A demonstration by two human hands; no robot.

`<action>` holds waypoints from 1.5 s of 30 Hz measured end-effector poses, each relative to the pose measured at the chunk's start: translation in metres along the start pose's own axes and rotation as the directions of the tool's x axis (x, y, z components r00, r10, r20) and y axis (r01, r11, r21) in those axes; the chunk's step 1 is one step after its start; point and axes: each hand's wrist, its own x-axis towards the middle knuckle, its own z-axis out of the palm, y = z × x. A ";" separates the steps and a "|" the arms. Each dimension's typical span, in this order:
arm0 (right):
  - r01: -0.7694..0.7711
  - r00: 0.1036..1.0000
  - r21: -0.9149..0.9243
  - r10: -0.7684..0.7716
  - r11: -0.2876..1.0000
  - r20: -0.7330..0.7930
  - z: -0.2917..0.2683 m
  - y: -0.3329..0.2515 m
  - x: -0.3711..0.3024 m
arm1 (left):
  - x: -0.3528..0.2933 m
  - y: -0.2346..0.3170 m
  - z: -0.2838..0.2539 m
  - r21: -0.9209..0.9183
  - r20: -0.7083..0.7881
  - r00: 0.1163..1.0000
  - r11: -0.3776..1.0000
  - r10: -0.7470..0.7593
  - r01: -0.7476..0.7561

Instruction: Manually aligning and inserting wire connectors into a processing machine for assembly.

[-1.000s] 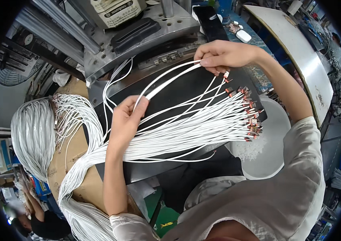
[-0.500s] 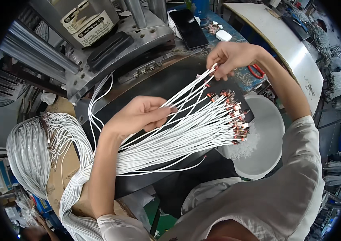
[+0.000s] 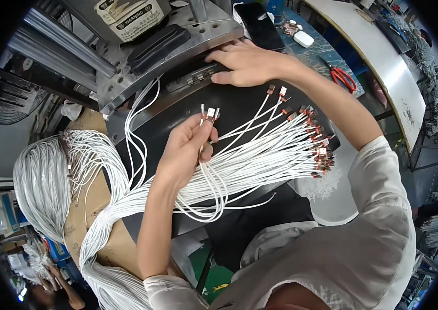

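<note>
- Since 0.5 s ago, the right hand [image 3: 244, 64] has left the cable ends for the press, and 1 small bunch of USB plugs [image 3: 211, 113] now sits in the left hand [image 3: 185, 149], closer to the machine; the view has shifted too.
- The left hand is closed around the bunch just below the plugs, thumb across it; their bare metal ends stick up past the fingers, and white cables [image 3: 223, 194] hang beneath in loops.
- The right hand is spread palm down, with nothing visible in it, at the right end of the slotted metal insert [image 3: 198, 77]; whether it touches, I cannot tell.
- The plugs lie below and left of the right hand. Their long axis runs nearly upright, metal ends toward the insert, whose own length slants up to the right. The right hand is nearer the insert; the left is nearer the body.
- Under the left wrist, the main cable bundle [image 3: 250, 160] runs lower left to right, ending in red-and-black connectors [image 3: 322, 150]; 2 plug ends [image 3: 276, 91] lie apart above them, just below the right forearm.
</note>
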 end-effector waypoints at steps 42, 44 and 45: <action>-0.262 0.965 0.886 0.103 0.382 0.241 0.003 -0.036 -0.043 | 0.004 -0.003 0.008 -0.016 -0.175 0.983 0.998 0.055 -0.059; -0.304 0.952 0.881 0.090 0.362 0.291 0.005 -0.036 -0.042 | 0.003 -0.004 0.008 -0.041 -0.173 0.983 0.997 0.055 -0.063; -0.300 0.954 0.894 0.088 0.331 0.287 0.005 -0.035 -0.041 | 0.003 -0.003 0.008 -0.062 -0.176 0.983 0.996 0.052 -0.064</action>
